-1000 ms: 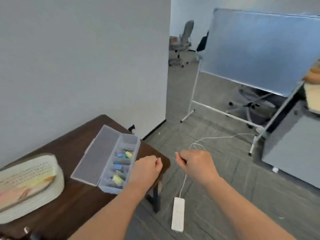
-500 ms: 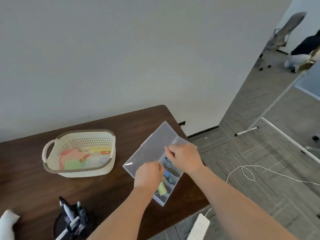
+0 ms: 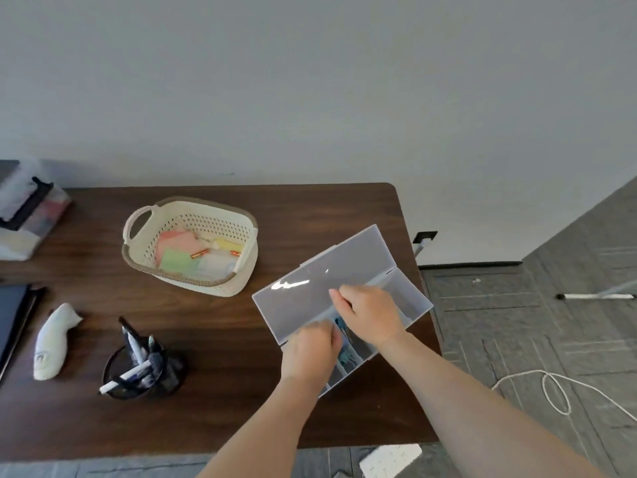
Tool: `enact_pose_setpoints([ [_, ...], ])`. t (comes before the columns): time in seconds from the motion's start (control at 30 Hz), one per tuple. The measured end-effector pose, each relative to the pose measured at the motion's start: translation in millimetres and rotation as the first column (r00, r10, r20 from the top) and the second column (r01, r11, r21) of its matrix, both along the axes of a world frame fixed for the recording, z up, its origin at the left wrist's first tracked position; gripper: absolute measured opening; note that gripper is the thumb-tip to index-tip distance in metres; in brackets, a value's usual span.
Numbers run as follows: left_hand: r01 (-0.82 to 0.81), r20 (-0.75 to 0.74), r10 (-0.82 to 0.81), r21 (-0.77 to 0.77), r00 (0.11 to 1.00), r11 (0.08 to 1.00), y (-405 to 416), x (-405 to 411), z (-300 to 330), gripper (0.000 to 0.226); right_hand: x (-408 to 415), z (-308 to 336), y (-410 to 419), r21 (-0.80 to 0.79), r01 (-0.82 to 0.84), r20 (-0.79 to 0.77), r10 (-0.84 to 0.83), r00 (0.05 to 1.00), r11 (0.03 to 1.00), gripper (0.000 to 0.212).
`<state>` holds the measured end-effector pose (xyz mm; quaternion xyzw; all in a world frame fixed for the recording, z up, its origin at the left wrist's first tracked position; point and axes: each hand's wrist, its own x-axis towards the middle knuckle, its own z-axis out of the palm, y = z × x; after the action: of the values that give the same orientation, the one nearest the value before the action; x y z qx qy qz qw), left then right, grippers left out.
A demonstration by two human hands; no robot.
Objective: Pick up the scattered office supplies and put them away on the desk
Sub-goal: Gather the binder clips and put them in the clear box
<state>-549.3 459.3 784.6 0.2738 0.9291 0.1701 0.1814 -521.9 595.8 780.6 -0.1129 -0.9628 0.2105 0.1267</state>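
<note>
A single head-worn view is given, taken from above the near edge of the surface (image 3: 213,408) and directed forward and steeply down. The far wall (image 3: 310,81) fills the upper half, and the surface is seen across the middle. The floor (image 3: 551,322) is shown on the right. Both forearms enter from the near edge, close to the lens. Wide-angle bending is seen at the edges.

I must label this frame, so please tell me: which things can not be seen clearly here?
Head view only:
- Left hand: its grip is hidden by its back.
- Right hand: fingertips blurred.
- Clear organizer box: the hands cover most compartments.
- Pen cup: contents blurred.
- Dark flat item: cut off at left edge.
</note>
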Motion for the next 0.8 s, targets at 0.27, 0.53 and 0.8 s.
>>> enact_pose_setpoints([
  [0.27,0.085,-0.158,-0.082,0.013,0.984,0.996,-11,5,-9,0.032,17,-13,6,-0.256,-0.061,0.035,0.072,0.997,0.965,0.036],
  [0.53,0.229,-0.204,-0.215,0.044,0.955,0.973,-13,11,10,0.027,48,7,14,-0.154,0.075,0.070,-0.065,0.995,0.985,0.022],
  [0.8,0.602,-0.276,-0.571,0.037,0.773,0.797,29,38,28,0.030,150,27,11,0.173,0.289,0.127,-0.313,0.941,0.942,0.020],
])
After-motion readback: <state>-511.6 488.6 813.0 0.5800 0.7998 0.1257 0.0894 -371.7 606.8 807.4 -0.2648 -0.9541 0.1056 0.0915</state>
